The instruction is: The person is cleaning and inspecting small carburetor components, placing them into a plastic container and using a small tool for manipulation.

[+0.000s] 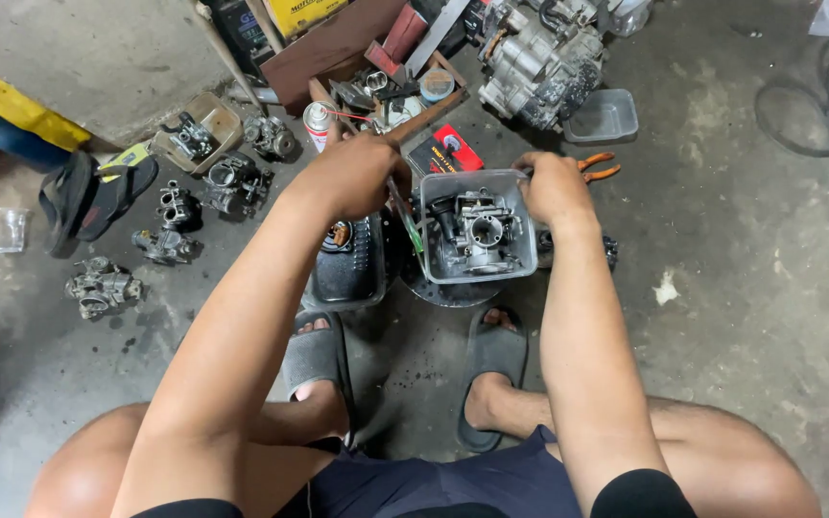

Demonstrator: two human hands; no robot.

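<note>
I saw a clear square plastic tub (478, 226) resting level on a dark round part on the concrete floor, between my feet. Inside lay a grey metal carburetor (473, 233), bore facing up, filling most of it.

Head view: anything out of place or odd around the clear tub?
Nothing spilled or broken. The clear tub sits level with one carburetor inside, right hand on its rim, left hand holding a thin tool beside it. Several loose carburetors lie scattered on the concrete floor to the left.
</note>
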